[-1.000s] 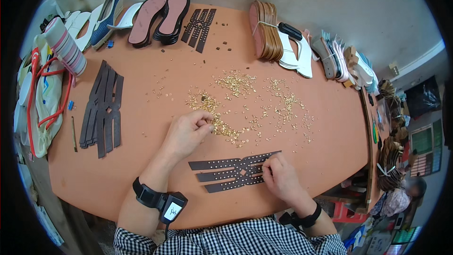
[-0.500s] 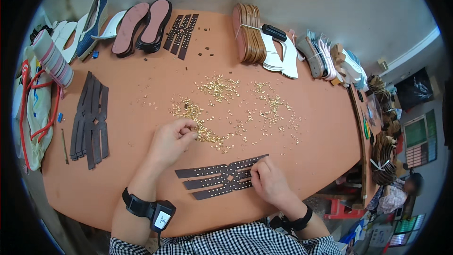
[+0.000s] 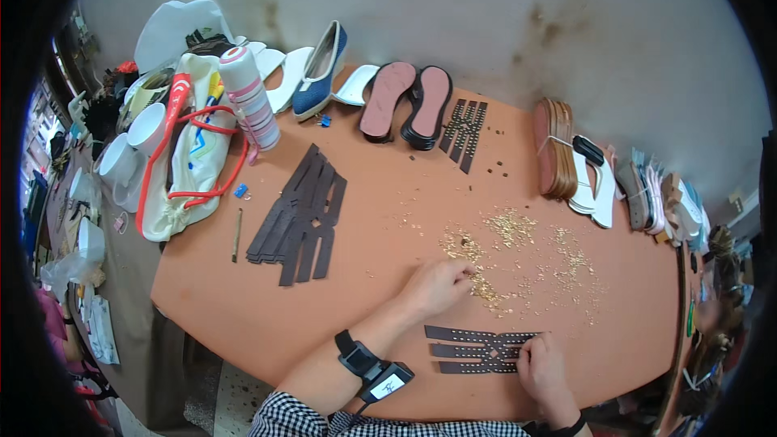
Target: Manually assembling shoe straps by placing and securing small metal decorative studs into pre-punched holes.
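On the orange desk (image 3: pixel 243 299), the left hand (image 3: pixel 435 286) pinches into the scattered gold studs (image 3: pixel 486 287) just above the brown strap piece (image 3: pixel 477 350), whose right end the right hand (image 3: pixel 542 368) presses, fingers curled narrow.

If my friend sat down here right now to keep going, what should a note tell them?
Left hand: fingertips pinching in the pile of small gold studs on the orange table; whether a stud is in its grip is too small to tell.
Right hand: pressing on the right end of the dark brown strap piece, near the table's front edge.
Done: the strap piece already shows rows of studs.
Left: I cannot tell how many holes are unfilled. A stack of plain brown strap pieces lies further left, untouched.
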Demonstrator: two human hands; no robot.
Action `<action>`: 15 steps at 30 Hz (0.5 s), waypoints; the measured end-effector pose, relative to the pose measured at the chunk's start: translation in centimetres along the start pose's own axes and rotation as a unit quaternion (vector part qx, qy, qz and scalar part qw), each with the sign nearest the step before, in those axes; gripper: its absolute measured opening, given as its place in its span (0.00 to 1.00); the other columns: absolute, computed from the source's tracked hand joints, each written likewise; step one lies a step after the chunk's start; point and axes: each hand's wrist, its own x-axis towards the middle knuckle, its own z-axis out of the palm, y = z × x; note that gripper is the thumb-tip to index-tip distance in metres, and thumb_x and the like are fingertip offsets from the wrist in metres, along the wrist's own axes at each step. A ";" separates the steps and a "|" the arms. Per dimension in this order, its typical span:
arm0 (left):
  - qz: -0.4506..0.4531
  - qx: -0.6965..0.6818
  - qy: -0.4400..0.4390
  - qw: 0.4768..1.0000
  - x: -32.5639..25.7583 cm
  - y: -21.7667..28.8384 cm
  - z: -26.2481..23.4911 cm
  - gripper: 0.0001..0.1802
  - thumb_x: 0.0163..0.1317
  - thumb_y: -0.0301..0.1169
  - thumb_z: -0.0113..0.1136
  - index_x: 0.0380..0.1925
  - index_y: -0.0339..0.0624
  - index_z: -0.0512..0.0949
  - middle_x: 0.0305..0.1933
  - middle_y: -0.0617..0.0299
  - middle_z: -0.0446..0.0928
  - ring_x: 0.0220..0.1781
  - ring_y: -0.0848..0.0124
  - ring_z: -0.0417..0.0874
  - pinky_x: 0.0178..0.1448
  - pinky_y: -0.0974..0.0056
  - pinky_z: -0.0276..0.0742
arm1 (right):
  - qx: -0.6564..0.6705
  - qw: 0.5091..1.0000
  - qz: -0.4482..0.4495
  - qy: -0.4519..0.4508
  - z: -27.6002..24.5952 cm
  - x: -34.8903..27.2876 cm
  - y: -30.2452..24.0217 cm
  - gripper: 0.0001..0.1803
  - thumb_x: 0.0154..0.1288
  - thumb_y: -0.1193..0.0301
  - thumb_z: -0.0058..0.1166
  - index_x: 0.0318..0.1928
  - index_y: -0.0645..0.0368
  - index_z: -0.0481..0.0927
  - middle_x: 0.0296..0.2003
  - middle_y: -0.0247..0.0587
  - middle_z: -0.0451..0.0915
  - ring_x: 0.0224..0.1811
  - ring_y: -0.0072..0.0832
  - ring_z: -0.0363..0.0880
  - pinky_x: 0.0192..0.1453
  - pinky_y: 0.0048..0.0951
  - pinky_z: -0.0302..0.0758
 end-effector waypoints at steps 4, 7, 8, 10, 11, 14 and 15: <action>0.023 -0.017 0.014 0.999 -0.1 -0.4 0.1 0.11 0.57 0.29 0.59 0.40 0.37 0.78 0.26 0.63 0.79 0.27 0.78 0.77 0.34 0.70 0.74 | -0.015 1.000 0.001 -0.006 -0.3 0.7 -0.7 0.06 0.53 0.77 0.53 0.32 0.60 0.70 0.31 0.47 0.70 0.30 0.45 0.74 0.30 0.41 0.74; 0.015 -0.018 0.005 1.000 0.1 0.4 -1.0 0.11 0.57 0.28 0.59 0.40 0.37 0.78 0.25 0.65 0.78 0.27 0.80 0.76 0.32 0.71 0.74 | 0.007 1.000 -0.005 -0.023 -0.8 1.4 -1.0 0.06 0.55 0.76 0.52 0.33 0.60 0.70 0.32 0.48 0.70 0.29 0.46 0.74 0.31 0.42 0.74; -0.003 -0.025 0.010 1.000 0.0 0.4 -1.0 0.12 0.56 0.30 0.59 0.40 0.38 0.78 0.28 0.60 0.79 0.29 0.74 0.80 0.36 0.68 0.76 | 0.030 0.999 -0.015 -0.036 -1.0 1.5 -0.9 0.05 0.56 0.75 0.51 0.33 0.61 0.70 0.33 0.49 0.70 0.29 0.47 0.74 0.32 0.42 0.74; -0.011 -0.033 0.005 0.999 -0.1 0.0 -0.7 0.13 0.54 0.31 0.60 0.40 0.39 0.79 0.30 0.55 0.81 0.31 0.67 0.83 0.39 0.66 0.77 | 0.023 0.998 -0.015 -0.049 -1.0 1.7 -0.4 0.04 0.58 0.75 0.49 0.34 0.61 0.70 0.33 0.50 0.70 0.30 0.48 0.74 0.33 0.43 0.75; -0.028 -0.035 0.013 0.999 -0.1 -0.2 -0.6 0.13 0.54 0.30 0.60 0.39 0.39 0.79 0.30 0.56 0.81 0.30 0.70 0.82 0.39 0.67 0.77 | 0.037 0.996 -0.006 -0.079 -1.1 1.9 -0.3 0.04 0.58 0.75 0.48 0.34 0.61 0.70 0.34 0.50 0.70 0.30 0.48 0.75 0.33 0.43 0.75; -0.045 -0.035 0.015 0.998 -0.1 -0.4 -0.4 0.13 0.54 0.29 0.61 0.39 0.37 0.79 0.28 0.58 0.81 0.30 0.73 0.81 0.38 0.69 0.76 | 0.052 0.993 0.001 -0.110 -1.3 1.8 0.0 0.04 0.59 0.76 0.47 0.35 0.62 0.70 0.34 0.50 0.70 0.31 0.48 0.75 0.34 0.43 0.75; -0.055 -0.036 0.011 0.998 0.0 -0.3 -0.4 0.13 0.54 0.29 0.61 0.39 0.36 0.78 0.27 0.59 0.81 0.29 0.74 0.80 0.38 0.70 0.76 | 0.055 0.991 -0.005 -0.121 -1.3 1.8 0.1 0.05 0.59 0.76 0.46 0.36 0.62 0.69 0.35 0.50 0.70 0.31 0.48 0.75 0.34 0.43 0.75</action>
